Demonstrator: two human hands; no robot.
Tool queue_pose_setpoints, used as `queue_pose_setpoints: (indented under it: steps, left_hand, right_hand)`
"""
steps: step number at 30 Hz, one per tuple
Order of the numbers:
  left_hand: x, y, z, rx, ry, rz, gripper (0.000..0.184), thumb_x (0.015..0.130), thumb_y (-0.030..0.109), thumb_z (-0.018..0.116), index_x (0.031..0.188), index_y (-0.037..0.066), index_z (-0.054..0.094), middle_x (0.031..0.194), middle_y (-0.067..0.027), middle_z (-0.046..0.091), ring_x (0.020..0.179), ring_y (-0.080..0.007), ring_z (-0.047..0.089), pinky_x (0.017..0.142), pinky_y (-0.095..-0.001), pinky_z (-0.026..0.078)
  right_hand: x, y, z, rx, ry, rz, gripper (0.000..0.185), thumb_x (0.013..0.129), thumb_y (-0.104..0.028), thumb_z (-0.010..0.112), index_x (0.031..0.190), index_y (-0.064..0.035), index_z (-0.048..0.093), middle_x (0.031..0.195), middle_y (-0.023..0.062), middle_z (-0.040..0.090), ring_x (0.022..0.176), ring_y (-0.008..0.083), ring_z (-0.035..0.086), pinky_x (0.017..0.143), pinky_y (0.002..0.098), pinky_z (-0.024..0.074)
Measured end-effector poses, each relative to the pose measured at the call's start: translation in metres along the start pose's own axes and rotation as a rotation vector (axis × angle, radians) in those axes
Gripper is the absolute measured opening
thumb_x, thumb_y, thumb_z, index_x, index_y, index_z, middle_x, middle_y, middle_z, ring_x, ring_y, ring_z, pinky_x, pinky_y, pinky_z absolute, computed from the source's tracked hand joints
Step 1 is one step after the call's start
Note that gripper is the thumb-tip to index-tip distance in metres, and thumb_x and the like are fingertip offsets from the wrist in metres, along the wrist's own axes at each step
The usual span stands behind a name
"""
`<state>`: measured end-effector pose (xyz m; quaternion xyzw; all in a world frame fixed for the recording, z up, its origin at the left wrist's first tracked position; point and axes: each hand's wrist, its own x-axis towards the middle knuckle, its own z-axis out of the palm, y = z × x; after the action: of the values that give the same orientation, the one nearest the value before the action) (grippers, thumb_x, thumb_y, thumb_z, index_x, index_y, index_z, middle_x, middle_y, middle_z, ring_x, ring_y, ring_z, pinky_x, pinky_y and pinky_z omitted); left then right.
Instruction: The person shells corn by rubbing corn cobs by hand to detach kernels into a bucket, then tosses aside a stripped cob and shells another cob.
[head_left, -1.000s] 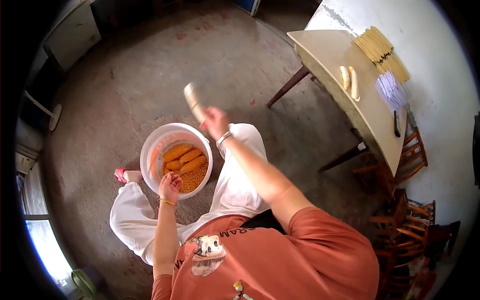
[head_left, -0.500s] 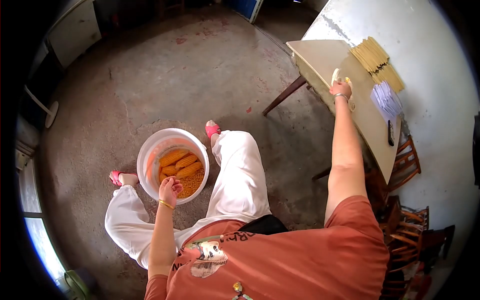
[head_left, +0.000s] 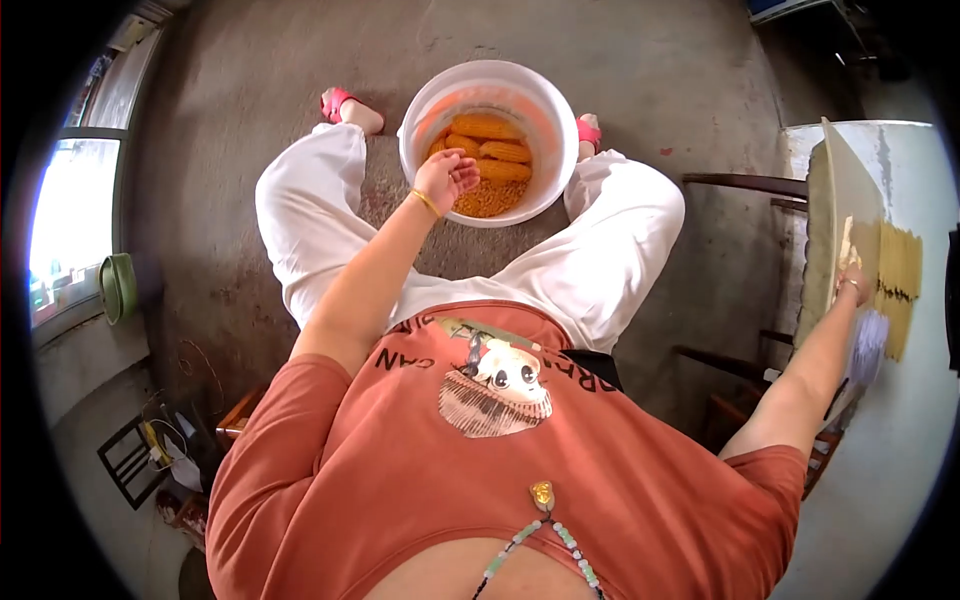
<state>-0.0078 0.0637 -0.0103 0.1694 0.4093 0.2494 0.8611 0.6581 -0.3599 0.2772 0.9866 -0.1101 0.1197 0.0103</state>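
A white bucket [head_left: 412,120] stands between the knees, with several orange corn cobs [head_left: 487,126] lying over loose kernels [head_left: 492,198] inside. My left hand [head_left: 447,180] hovers over the bucket's near rim, palm up, its fingers loosely curled, apart and holding nothing. Far to the right, my right hand [head_left: 853,284] reaches onto the table [head_left: 850,165], closed on a pale stripped cob [head_left: 848,240]. The hand is small and seen side-on, so its fingertips are partly hidden.
Beyond my right hand lie a stack of yellowish strips [head_left: 898,265] and a whitish bundle [head_left: 868,345]. Table legs [head_left: 745,184] and wooden chair parts [head_left: 725,420] stand at the right. A green container [head_left: 118,288] is at the left, near a bright window.
My right hand has carried the pale cob from beside the bucket to the table. My left hand stays by the bucket. The view has turned, shifting the bucket up and right in the picture.
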Motion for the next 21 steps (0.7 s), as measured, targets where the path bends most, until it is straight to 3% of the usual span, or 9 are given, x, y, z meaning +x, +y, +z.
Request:
queue_pose_setpoints:
  steps: [1, 6, 7, 10, 13, 15, 17, 19, 21]
  left_hand:
    - [0.003, 0.000, 0.000, -0.003, 0.026, 0.009, 0.019, 0.094, 0.008, 0.039, 0.111, 0.002, 0.042, 0.094, -0.0132, 0.055, 0.081, -0.0240, 0.058, 0.074, -0.0391, 0.052]
    - [0.009, -0.004, 0.003, 0.024, 0.184, 0.043, 0.024, 0.093, 0.004, 0.037, 0.116, 0.001, 0.039, 0.099, -0.0156, 0.054, 0.084, -0.0249, 0.057, 0.077, -0.0407, 0.051]
    - [0.010, -0.003, 0.006, 0.034, 0.230, 0.042, 0.026, 0.092, 0.001, 0.036, 0.117, 0.001, 0.038, 0.100, -0.0159, 0.053, 0.085, -0.0243, 0.056, 0.076, -0.0406, 0.051]
    - [0.012, -0.003, 0.006, 0.020, 0.285, 0.058, 0.027, 0.091, 0.000, 0.035, 0.117, 0.000, 0.038, 0.101, -0.0159, 0.053, 0.086, -0.0243, 0.055, 0.077, -0.0410, 0.051]
    - [0.009, -0.001, 0.008, 0.005, 0.319, 0.062, 0.027, 0.090, 0.000, 0.037, 0.117, 0.001, 0.040, 0.099, -0.0129, 0.053, 0.080, -0.0218, 0.056, 0.071, -0.0375, 0.051]
    - [0.010, -0.004, 0.005, 0.005, 0.302, 0.049, 0.027, 0.091, 0.000, 0.037, 0.117, 0.001, 0.040, 0.100, -0.0129, 0.053, 0.080, -0.0214, 0.056, 0.071, -0.0377, 0.051]
    - [0.011, -0.003, 0.004, 0.008, 0.272, 0.036, 0.024, 0.092, 0.002, 0.036, 0.115, 0.001, 0.042, 0.099, -0.0128, 0.054, 0.081, -0.0215, 0.057, 0.072, -0.0378, 0.051]
    - [0.005, -0.001, 0.005, 0.017, 0.154, -0.022, 0.024, 0.092, 0.002, 0.035, 0.114, 0.001, 0.043, 0.099, -0.0133, 0.055, 0.083, -0.0230, 0.058, 0.076, -0.0385, 0.051]
    - [0.003, -0.001, 0.005, 0.024, 0.036, -0.078, 0.022, 0.092, 0.004, 0.036, 0.110, 0.001, 0.047, 0.095, -0.0120, 0.058, 0.084, -0.0226, 0.059, 0.077, -0.0365, 0.051]
  right_hand:
    - [-0.008, -0.003, -0.006, -0.117, 0.111, -0.033, 0.046, 0.081, -0.045, 0.053, 0.095, -0.0037, 0.068, 0.084, 0.0097, 0.068, 0.069, 0.0191, 0.065, 0.061, 0.0303, 0.0498]
    - [0.013, -0.053, 0.013, 0.478, -0.050, -0.443, 0.039, 0.081, -0.040, 0.059, 0.100, -0.0075, 0.067, 0.084, 0.0071, 0.067, 0.071, 0.0158, 0.063, 0.064, 0.0276, 0.0491]
    - [-0.016, -0.083, 0.005, 0.486, -0.027, -0.541, 0.033, 0.082, -0.034, 0.061, 0.099, -0.0069, 0.067, 0.081, 0.0045, 0.067, 0.066, 0.0119, 0.061, 0.061, 0.0258, 0.0478]
    - [-0.149, -0.172, -0.010, 0.751, -0.335, -0.828, 0.027, 0.087, -0.028, 0.059, 0.103, -0.0076, 0.066, 0.080, 0.0001, 0.064, 0.067, 0.0081, 0.057, 0.060, 0.0229, 0.0456]
    - [-0.300, -0.238, -0.006, 0.740, -0.540, -1.164, 0.025, 0.088, -0.026, 0.058, 0.101, -0.0058, 0.065, 0.082, 0.0019, 0.064, 0.071, 0.0105, 0.060, 0.065, 0.0245, 0.0481]
    - [-0.396, -0.263, 0.007, 0.550, -0.807, -1.266, 0.026, 0.086, -0.026, 0.058, 0.103, -0.0074, 0.064, 0.092, 0.0090, 0.067, 0.079, 0.0170, 0.064, 0.069, 0.0310, 0.0502]
    - [-0.468, -0.280, 0.030, 0.224, -0.989, -1.543, 0.031, 0.082, -0.026, 0.056, 0.106, -0.0076, 0.063, 0.100, 0.0118, 0.066, 0.090, 0.0248, 0.063, 0.081, 0.0333, 0.0484]
    - [-0.521, -0.294, 0.071, 0.054, -1.055, -1.825, 0.029, 0.082, -0.027, 0.056, 0.105, -0.0097, 0.063, 0.101, 0.0143, 0.065, 0.094, 0.0280, 0.061, 0.084, 0.0364, 0.0469]
    - [-0.565, -0.302, 0.139, -0.002, -0.986, -1.800, 0.028, 0.083, -0.026, 0.054, 0.103, -0.0082, 0.063, 0.101, 0.0157, 0.064, 0.097, 0.0316, 0.059, 0.085, 0.0382, 0.0466]
